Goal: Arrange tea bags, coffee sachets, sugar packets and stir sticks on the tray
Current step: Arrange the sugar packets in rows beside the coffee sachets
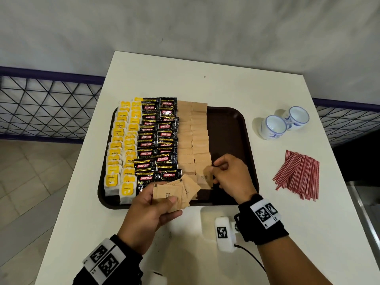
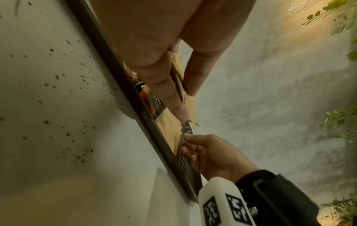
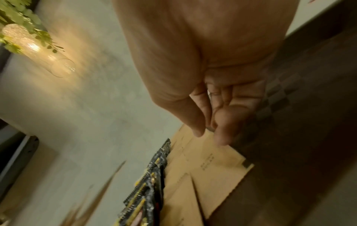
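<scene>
The dark brown tray (image 1: pixel 228 136) carries two columns each of yellow tea bags (image 1: pixel 121 149), black coffee sachets (image 1: pixel 158 138) and brown sugar packets (image 1: pixel 193 136). My left hand (image 1: pixel 164 202) hovers over the tray's near edge and grips a fanned bunch of sugar packets (image 1: pixel 178 192); the left wrist view shows that bunch (image 2: pixel 178 71) between thumb and fingers. My right hand (image 1: pixel 218 173) has curled fingers that pinch the right edge of the nearest sugar packet (image 1: pixel 202 177) in the right column. That packet (image 3: pixel 216 166) lies flat below my fingertips (image 3: pixel 222 137). Red-and-white stir sticks (image 1: pixel 298 173) lie on the table.
Two white-and-blue cups (image 1: pixel 273 126) stand on the white table (image 1: pixel 185 79) to the tray's right, behind the stir sticks. The tray's right third is bare. A netted railing (image 1: pixel 41 103) runs behind the table's left side.
</scene>
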The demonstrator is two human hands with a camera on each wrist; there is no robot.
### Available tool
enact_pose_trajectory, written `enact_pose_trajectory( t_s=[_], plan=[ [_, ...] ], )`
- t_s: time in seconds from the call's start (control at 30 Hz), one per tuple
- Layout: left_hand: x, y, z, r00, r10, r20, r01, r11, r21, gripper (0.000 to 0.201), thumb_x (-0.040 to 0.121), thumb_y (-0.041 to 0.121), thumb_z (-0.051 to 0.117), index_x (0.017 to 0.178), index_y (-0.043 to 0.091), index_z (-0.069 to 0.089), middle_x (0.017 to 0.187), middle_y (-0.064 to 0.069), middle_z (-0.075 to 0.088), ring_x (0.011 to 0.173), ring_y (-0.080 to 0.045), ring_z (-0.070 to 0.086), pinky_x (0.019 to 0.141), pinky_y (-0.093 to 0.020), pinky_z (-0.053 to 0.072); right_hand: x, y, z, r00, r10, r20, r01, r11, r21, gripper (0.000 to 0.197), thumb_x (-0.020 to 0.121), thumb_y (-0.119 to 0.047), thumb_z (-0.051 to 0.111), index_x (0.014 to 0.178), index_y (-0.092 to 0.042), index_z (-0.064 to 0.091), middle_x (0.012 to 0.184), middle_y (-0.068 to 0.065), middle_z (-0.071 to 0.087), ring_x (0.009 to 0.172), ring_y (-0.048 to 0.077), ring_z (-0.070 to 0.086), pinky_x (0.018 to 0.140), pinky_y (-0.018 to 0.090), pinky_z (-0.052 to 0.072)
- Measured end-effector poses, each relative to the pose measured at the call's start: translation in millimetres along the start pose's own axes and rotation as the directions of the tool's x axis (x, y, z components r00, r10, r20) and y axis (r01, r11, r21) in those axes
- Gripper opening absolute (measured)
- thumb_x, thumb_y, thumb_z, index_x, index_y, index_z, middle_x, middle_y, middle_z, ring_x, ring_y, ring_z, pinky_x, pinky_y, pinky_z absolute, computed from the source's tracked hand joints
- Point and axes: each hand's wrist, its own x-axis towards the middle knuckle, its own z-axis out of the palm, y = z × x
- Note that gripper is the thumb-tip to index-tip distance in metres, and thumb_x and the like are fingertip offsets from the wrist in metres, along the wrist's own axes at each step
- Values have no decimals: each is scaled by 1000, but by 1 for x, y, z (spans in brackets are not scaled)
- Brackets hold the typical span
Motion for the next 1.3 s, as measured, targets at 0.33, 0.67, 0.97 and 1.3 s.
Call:
enact_pose_trajectory(
  t_s=[0.33,0.67,0.97,1.3],
  plan=[
    [-3,3,19,999,31,9,-30,997,-70,29,93,-6,59,118,10,63,112,-12,76,103,-30,74,80,-39,63,-45,-13,-2,894,-43,446,-160,900,406,12,85,0,73,95,-2,66,77,10,71,59,14,66,45,21,43],
    [-3,1,4,998,20,-53,-28,987,-156,29,93,-9,55,112,11,65,107,-13,77,98,-31,75,76,-41,64,-36,-2,-15,938,-27,344,-159,852,499,16,91,8,61,102,-2,68,82,13,73,61,17,64,48,22,45],
    [-7,3,-5,998,-21,-63,10,985,-173,32,93,-14,49,112,6,65,104,-14,77,95,-33,76,81,-45,63,-10,11,-44,982,-9,187,-41,964,263,18,86,8,66,99,-5,67,78,12,68,61,18,62,49,23,46],
    [-9,3,-3,997,-33,-64,24,990,-139,32,93,-14,50,110,7,66,103,-14,77,93,-32,76,82,-45,62,-7,8,-18,970,30,240,-22,999,-32,13,84,-3,73,85,-14,67,74,12,73,62,15,66,55,26,48]
  ],
)
